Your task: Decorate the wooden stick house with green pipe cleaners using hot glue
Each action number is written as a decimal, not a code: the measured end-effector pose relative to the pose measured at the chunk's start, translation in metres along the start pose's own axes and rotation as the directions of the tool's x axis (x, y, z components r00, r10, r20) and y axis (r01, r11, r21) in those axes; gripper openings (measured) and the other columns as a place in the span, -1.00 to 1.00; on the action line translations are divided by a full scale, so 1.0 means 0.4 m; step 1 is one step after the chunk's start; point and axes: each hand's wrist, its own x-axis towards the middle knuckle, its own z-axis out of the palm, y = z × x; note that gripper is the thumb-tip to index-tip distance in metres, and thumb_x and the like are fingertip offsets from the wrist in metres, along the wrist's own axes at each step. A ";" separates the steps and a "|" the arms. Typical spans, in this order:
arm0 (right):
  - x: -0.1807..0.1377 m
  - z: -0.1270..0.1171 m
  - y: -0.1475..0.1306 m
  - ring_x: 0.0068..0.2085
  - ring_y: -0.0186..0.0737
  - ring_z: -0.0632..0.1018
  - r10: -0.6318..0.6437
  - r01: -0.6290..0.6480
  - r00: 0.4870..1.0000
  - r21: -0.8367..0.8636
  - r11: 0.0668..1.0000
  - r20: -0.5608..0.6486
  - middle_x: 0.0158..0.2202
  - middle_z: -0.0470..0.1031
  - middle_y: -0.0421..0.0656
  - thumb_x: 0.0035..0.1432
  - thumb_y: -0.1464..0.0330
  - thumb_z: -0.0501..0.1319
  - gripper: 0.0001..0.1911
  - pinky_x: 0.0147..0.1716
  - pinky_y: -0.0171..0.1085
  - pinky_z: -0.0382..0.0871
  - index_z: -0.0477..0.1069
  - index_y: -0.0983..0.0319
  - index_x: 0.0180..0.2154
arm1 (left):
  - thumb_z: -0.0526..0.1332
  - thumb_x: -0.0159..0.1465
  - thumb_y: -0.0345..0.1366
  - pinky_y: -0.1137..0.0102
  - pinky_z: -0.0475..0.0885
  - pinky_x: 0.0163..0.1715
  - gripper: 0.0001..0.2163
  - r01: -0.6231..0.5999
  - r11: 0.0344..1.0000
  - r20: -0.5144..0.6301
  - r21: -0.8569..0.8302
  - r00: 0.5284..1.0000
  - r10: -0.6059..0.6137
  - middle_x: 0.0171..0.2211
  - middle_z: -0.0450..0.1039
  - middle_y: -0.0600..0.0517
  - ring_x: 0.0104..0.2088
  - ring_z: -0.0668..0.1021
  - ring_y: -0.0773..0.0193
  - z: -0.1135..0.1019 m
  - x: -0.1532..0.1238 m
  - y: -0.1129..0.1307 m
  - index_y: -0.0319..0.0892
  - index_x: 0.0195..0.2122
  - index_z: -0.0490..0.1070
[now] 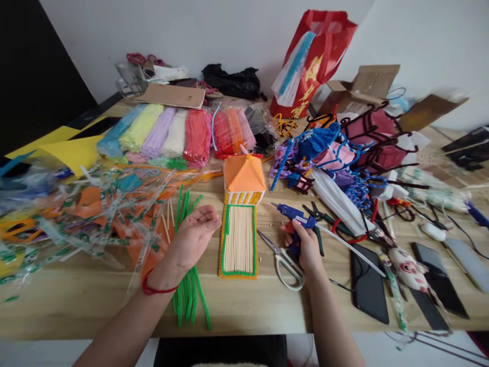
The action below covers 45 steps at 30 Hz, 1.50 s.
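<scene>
My right hand [307, 247] is wrapped round a blue hot glue gun [296, 216], its nozzle pointing left and a long white glue stick [349, 248] trailing from its rear. Left of the small model my left hand [194, 234] hovers with fingers bent together, and nothing shows in it. The model has an orange peaked roof [243, 173] over a white and yellow striped wall. In front of it lies a panel of pale wooden sticks [240, 239], edged in green and orange pipe cleaner. Green pipe cleaners [194, 295] lie partly beneath my left forearm. White-handled scissors [286, 265] rest beside the glue gun.
Packs of coloured pipe cleaners [164, 132] line the back. Scraps and plastic wrappers [110, 214] cover the left side. Finished pipe cleaner pieces [336, 148], a red bag [305, 66], pliers [332, 224] and a black phone [369, 285] occupy the right.
</scene>
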 end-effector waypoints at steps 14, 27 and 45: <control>0.001 -0.007 0.003 -0.64 -0.41 0.29 0.010 -0.010 1.000 -0.017 1.000 0.001 -0.61 0.39 -0.21 0.04 0.11 0.28 -0.66 -0.65 -0.36 0.22 0.46 0.29 -0.44 | 0.43 -0.02 -0.50 0.41 0.33 -0.25 -0.64 0.294 0.856 0.303 -0.424 0.937 -0.172 -0.46 0.47 0.25 -0.35 0.52 0.44 0.024 -0.036 0.019 -0.12 -0.23 0.39; 0.001 -0.003 0.002 -0.66 -0.40 0.31 0.021 -0.022 1.000 -0.051 0.998 -0.023 -0.62 0.40 -0.21 -0.03 0.05 0.30 -0.62 -0.65 -0.35 0.24 0.45 0.27 -0.45 | 0.44 -0.03 -0.44 0.45 0.29 -0.29 -0.66 0.181 0.935 0.191 -0.305 0.974 -0.126 -0.50 0.37 0.25 -0.50 0.44 0.54 0.020 -0.038 0.012 -0.09 -0.26 0.40; -0.007 -0.001 -0.009 -0.64 -0.38 0.30 0.013 -0.012 1.000 -0.028 1.000 0.008 -0.65 0.35 -0.23 0.01 0.07 0.28 -0.64 -0.66 -0.35 0.22 0.44 0.27 -0.45 | 0.46 -0.09 -0.42 0.49 0.35 -0.35 -0.73 0.057 0.985 0.113 -0.163 0.993 -0.039 -0.52 0.33 0.20 -0.54 0.37 0.53 0.005 -0.020 0.007 -0.16 -0.37 0.46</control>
